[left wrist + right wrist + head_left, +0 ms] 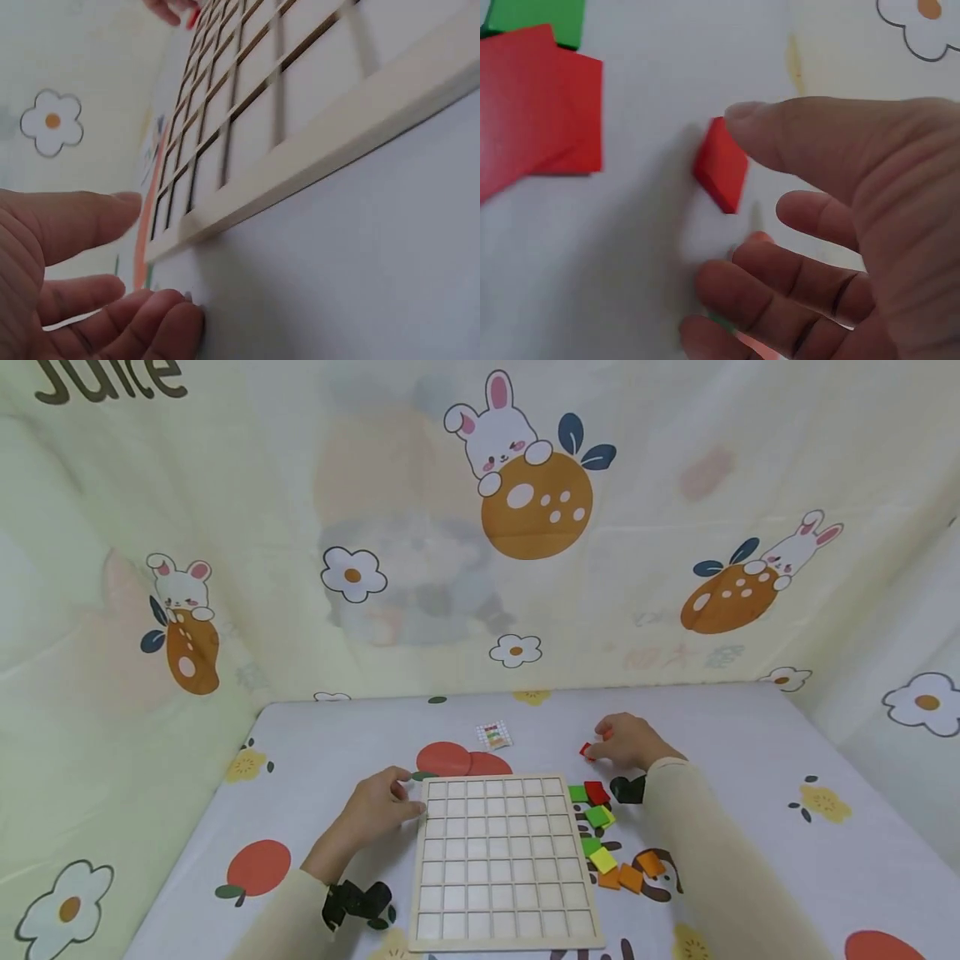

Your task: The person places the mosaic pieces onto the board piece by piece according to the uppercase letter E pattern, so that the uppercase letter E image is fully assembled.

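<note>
In the head view, my left hand (384, 807) is beside the upper left edge of a pale wooden grid board (581, 893), thumb tip right at the rim. Its thumb (94, 221) and loosely bent fingers stand apart in the left wrist view, with nothing between them. Beyond the board's upper right corner is my right hand (628, 742). Its thumb tip meets the upper edge of a small red square tile (724, 166), which looks tilted. The other fingers (772, 300) bend loosely, apart from that tile. Overlapping red tiles (536, 112) lie close by.
Along the board's right side lie loose green tiles (592, 846), yellow tiles (603, 860) and orange tiles (631, 878). A small patterned packet (494, 735) lies behind the board. The printed cloth (315, 735) covers the table, and a printed curtain (420, 635) hangs behind it.
</note>
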The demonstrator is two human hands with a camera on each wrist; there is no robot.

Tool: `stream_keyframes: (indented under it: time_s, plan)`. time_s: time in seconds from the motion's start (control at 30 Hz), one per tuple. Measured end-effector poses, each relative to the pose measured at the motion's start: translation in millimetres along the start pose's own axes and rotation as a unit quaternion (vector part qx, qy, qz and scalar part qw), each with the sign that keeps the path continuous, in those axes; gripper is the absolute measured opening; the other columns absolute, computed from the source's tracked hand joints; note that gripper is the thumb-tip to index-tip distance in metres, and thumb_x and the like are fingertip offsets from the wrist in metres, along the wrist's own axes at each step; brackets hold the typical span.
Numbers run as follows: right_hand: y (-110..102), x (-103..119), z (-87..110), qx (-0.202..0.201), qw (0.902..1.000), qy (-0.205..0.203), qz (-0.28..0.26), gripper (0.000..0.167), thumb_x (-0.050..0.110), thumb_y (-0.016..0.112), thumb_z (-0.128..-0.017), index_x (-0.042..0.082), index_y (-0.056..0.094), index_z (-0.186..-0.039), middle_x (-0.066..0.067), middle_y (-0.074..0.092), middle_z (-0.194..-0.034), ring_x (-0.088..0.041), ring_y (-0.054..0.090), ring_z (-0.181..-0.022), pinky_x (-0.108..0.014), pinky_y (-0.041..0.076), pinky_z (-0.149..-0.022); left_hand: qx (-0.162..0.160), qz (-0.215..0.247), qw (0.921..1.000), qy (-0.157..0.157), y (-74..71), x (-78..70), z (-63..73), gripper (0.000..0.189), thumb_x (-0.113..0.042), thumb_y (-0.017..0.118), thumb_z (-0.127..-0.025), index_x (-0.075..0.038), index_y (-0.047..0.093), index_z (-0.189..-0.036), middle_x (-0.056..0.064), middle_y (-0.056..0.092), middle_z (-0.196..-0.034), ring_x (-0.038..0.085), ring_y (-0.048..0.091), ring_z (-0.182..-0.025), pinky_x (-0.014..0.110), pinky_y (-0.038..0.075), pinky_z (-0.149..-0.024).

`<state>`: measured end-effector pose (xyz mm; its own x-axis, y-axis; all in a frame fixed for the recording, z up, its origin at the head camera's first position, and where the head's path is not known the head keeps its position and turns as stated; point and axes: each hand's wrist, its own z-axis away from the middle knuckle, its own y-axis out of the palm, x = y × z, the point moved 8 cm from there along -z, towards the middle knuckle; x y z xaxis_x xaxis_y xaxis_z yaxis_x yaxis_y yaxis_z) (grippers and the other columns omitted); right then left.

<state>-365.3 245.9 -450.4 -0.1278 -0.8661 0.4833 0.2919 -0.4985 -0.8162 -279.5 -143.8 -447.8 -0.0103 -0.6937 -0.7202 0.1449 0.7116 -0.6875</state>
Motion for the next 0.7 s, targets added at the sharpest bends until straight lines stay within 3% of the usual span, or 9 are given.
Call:
stream_keyframes:
  time_s: [0.13,0.3,0.7]
  plan:
    - [6.7,-2.6,-2.2,-0.010,0.9999,0.011,-0.008,0.052,0.032,0.078,-0.092,0.000,0.063,-0.130,-0.021,0.062,-0.123,-0.036,0.053,-0.106,-0.049,0.054,-0.090,0.009,0.028,0.9995,0.008,11.9,-0.5,12.8,0.048,-0.011,0.082,-0.086,0.005,0.062,-0.127,0.005,0.058,-0.082,0.016,0.055,-0.064,0.029,0.047,-0.056]
    - [9.9,-3.5,-2.8,-0.020,0.9997,0.014,-0.001,0.043,0.030,0.079,-0.091,0.003,0.066,-0.121,-0.019,0.063,-0.116,-0.036,0.054,-0.105,-0.046,0.054,-0.086,0.018,0.040,0.9990,0.003,21.3,-0.9,22.9,0.048,-0.011,0.083,-0.086,0.004,0.062,-0.126,0.005,0.057,-0.078,0.016,0.056,-0.060,0.029,0.049,-0.054]
    - [13.7,1.3,-3.2,-0.034,0.9994,0.003,0.003,0.018,0.024,0.077,-0.091,0.008,0.070,-0.098,-0.010,0.064,-0.097,-0.029,0.055,-0.094,-0.034,0.049,-0.072,0.016,0.072,0.9971,-0.019,30.0,5.5,30.6,0.048,-0.005,0.083,-0.083,0.006,0.061,-0.124,0.007,0.059,-0.078,0.015,0.059,-0.057,0.028,0.053,-0.052]
